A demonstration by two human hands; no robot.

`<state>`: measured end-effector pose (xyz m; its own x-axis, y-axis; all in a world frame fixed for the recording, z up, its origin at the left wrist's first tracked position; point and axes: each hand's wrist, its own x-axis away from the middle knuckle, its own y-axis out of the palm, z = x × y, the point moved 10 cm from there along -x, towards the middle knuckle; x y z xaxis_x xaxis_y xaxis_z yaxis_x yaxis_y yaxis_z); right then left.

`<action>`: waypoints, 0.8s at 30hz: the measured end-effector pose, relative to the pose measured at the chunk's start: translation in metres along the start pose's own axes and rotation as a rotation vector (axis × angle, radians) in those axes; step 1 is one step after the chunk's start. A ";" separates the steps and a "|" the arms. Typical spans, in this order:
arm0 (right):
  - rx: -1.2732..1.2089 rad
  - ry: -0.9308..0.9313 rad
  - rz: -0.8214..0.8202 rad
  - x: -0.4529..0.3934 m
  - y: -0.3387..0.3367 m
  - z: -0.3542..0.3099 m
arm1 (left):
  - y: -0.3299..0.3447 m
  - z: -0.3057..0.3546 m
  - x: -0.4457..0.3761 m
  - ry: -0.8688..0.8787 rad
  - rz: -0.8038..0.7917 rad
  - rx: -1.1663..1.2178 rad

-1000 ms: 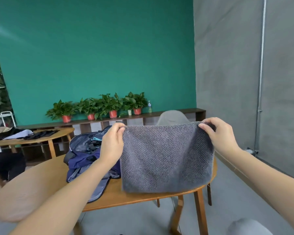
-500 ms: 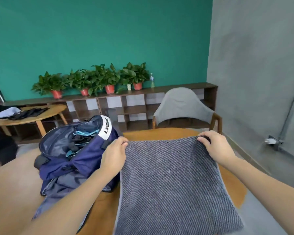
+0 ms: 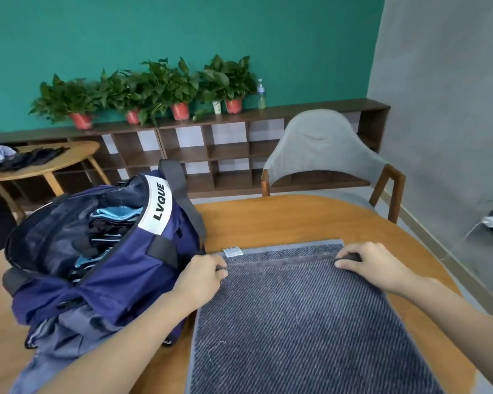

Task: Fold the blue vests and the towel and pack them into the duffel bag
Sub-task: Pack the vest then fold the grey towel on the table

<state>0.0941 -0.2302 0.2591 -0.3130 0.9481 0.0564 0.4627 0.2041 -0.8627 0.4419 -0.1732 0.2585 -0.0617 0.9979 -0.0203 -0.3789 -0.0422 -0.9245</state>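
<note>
Fingers [image 3: 221, 270] of the left hand [image 3: 201, 280] curled, pinching the far-left corner of the folded-over layer of the grey towel [image 3: 296, 322]; fingers of the right hand [image 3: 373, 267] curled likewise on the far-right corner — both hands low against the cloth. Towel lies flat on the wooden surface [image 3: 282, 220], its upper layer ending just short of the far hem, a small white label showing there. Duffel bag [image 3: 97, 260] — navy, unzipped, marked LVQUE — stands just left of the towel, touching the left hand, with folded blue vests [image 3: 111, 216] inside; grey chair [image 3: 322, 152] beyond the surface.
</note>
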 end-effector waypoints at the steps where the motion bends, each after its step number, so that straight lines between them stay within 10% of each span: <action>1: -0.034 -0.024 0.005 0.002 -0.007 -0.004 | -0.004 0.001 0.000 0.008 0.002 0.034; 8: -0.236 -0.152 0.229 -0.020 -0.072 -0.038 | -0.075 0.007 -0.019 0.037 0.241 0.085; 16: 0.175 -0.078 -0.024 -0.099 0.019 -0.010 | -0.009 0.019 -0.054 0.007 -0.060 -0.474; 24: 0.102 -0.107 -0.150 -0.105 0.011 -0.004 | 0.021 -0.015 -0.085 0.012 -0.334 -0.136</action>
<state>0.1349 -0.3262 0.2459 -0.4608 0.8766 0.1390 0.3195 0.3099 -0.8955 0.4529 -0.2577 0.2351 0.0559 0.9561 0.2877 -0.2504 0.2924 -0.9229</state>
